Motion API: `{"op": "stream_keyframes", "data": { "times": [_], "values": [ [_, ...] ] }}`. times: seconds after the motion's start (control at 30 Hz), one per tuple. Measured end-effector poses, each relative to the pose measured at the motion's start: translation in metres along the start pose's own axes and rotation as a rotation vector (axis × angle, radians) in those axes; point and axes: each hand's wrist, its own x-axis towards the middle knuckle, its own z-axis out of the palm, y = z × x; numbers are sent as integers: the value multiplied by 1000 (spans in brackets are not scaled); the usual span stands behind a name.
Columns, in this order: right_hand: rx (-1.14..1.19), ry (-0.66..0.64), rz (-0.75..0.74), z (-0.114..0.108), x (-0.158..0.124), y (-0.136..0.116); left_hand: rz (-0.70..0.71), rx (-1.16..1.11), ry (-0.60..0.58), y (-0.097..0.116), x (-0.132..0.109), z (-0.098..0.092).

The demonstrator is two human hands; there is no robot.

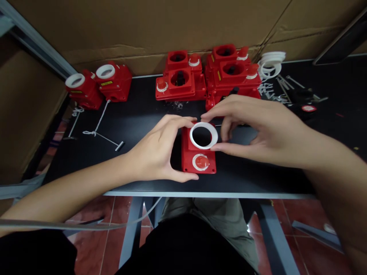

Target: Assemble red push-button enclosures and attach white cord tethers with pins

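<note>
Near the front edge of the black table lies a red housing cover point(186, 152) with a round orange-red lens point(202, 162) in a white collar. A white ring point(215, 142) sits at its large round opening; whether it is fully seated I cannot tell. My left hand point(160, 149) grips the cover from the left, fingertips at its far edge and thumb at the near edge. With thumb and forefinger, my right hand point(258, 128) holds the white ring from the right.
Red housings point(183, 86) stand along the cardboard wall, several at centre. Two housings with white rings point(117, 82) are at left, with corded small hammers point(119, 146) beside them. Spare white rings point(272, 61), screws point(268, 89) and metal tools point(295, 82) lie at right.
</note>
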Motion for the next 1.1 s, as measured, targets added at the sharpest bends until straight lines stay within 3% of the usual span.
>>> {"op": "stream_keyframes", "data": {
  "times": [0.3, 0.53, 0.83, 1.1],
  "values": [
    [42, 49, -49, 15, 3, 11, -51, 20, -25, 0, -2, 2],
    [21, 126, 94, 24, 5, 15, -22, 21, -28, 5, -2, 3],
    [136, -22, 66, 5, -1, 9, -35, -3, -5, -1, 1, -1],
    [142, 12, 67, 10, 3, 12, -52, -68, 12, -5, 2, 3]
  ]
}}
